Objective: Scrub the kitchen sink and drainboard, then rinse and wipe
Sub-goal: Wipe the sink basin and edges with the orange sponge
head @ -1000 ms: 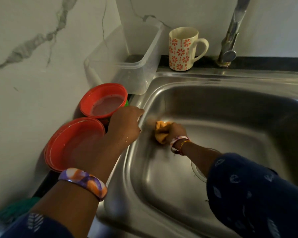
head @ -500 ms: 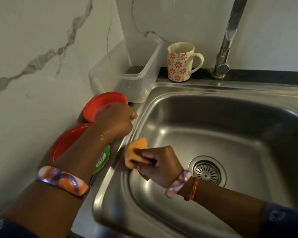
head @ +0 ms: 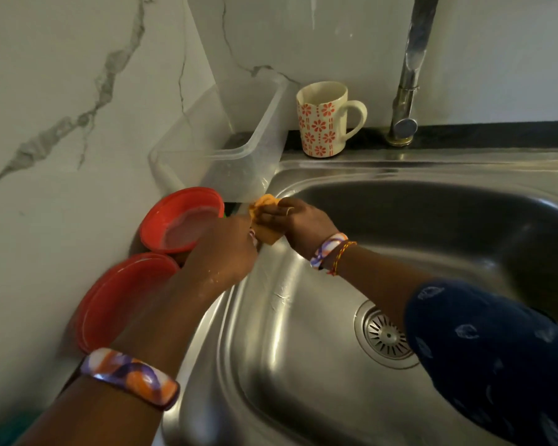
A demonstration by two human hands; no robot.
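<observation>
Scrub step, sponge at the sink's back-left rim corner.

Left to right: two red bowls (head: 181, 220) on the surface by the wall; left hand (head: 223, 249) braced at the sink (head: 271, 317) left rim, fingers hidden, can't tell if curled or straight; right hand (head: 298, 225) grips the orange sponge (head: 264, 217) on the rim, just below the clear tub (head: 232, 156). Mug (head: 324, 120) and tap (head: 406, 101) behind. Basin looks dry, so rinse not started. Next probably: work the sponge along the rim and down the basin walls.
</observation>
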